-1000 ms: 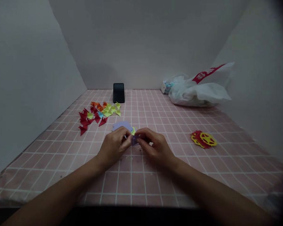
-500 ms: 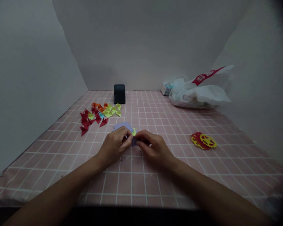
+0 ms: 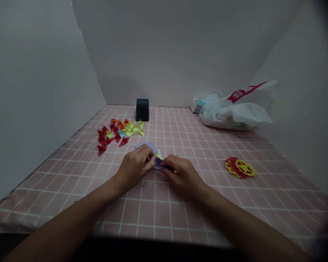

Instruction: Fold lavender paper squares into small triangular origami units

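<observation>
Between my two hands is a small folded piece of purple paper point(image 3: 158, 163), partly covered by the fingers. My left hand point(image 3: 135, 163) pinches its left side between thumb and forefinger. On the other side, my right hand point(image 3: 182, 173) grips the right edge the same way. Just beyond the fingers lie flat lilac paper sheets point(image 3: 147, 146) and a bit of yellow paper point(image 3: 159, 154), both partly hidden by my left hand. Farther off to the left sits a cluster of small folded paper figures in red point(image 3: 101, 149), orange, yellow and blue.
A dark phone point(image 3: 142, 110) leans upright near the back wall. White plastic bag point(image 3: 235, 112) with red print lies at the back right, beside a small box point(image 3: 196, 106). Red and yellow cut-out discs point(image 3: 244, 168) lie right on the pink checked cloth point(image 3: 142, 222).
The purple paper now shows wider and darker between my hands, which are slightly farther apart. The whole view has shifted a little, moving the scene rightward.
</observation>
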Action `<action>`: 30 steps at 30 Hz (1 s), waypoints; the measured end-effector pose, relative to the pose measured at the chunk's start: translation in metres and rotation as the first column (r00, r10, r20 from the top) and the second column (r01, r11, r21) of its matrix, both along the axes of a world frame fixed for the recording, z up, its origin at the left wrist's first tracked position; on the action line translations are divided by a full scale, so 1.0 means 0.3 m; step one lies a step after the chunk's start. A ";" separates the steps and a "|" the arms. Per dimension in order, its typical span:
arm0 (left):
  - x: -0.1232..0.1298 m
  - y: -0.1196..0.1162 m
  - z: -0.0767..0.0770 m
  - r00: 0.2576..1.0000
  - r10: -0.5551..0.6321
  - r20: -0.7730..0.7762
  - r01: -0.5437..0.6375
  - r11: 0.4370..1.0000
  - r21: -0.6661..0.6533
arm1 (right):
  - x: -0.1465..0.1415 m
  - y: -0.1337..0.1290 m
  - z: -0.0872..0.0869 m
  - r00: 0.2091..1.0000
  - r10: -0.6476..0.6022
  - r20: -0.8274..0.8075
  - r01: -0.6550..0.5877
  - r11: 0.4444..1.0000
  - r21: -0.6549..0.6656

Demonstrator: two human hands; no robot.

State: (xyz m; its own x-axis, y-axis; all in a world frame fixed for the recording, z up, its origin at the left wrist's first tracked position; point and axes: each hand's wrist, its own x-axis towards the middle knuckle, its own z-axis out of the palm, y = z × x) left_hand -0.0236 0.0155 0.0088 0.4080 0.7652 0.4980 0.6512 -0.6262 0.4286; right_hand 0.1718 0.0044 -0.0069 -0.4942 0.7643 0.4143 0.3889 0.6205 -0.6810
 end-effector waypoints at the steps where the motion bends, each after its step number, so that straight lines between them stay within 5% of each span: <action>1: 0.001 0.001 0.001 1.000 0.004 0.023 -0.003 1.000 -0.021 | -0.001 -0.001 0.001 1.000 0.001 0.001 -0.001 1.000 0.013; 9: 0.007 -0.003 0.008 0.929 0.100 0.355 0.042 0.928 -0.369 | -0.005 -0.017 0.021 0.989 -0.101 -0.105 0.097 0.995 -0.038; 14: 0.024 -0.023 -0.001 0.888 0.136 0.440 0.092 0.885 -0.457 | -0.006 -0.015 0.018 0.991 -0.060 -0.122 0.060 0.998 0.002; 20: 0.036 -0.030 -0.023 0.817 0.155 0.555 0.201 0.826 -0.526 | -0.016 -0.022 0.011 0.976 -0.140 -0.167 0.158 0.982 0.102; 30: 0.063 -0.041 -0.042 0.650 0.294 0.700 0.407 0.643 -0.649 | -0.025 -0.027 0.004 0.963 -0.207 -0.170 0.234 0.959 0.159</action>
State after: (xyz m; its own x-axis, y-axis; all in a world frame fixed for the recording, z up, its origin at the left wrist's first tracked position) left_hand -0.0049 0.0030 -0.0037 0.2573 0.9644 -0.0618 -0.1060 0.0918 0.9901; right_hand 0.1643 -0.0037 -0.0058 -0.2432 0.7556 0.6082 0.4314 0.6459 -0.6299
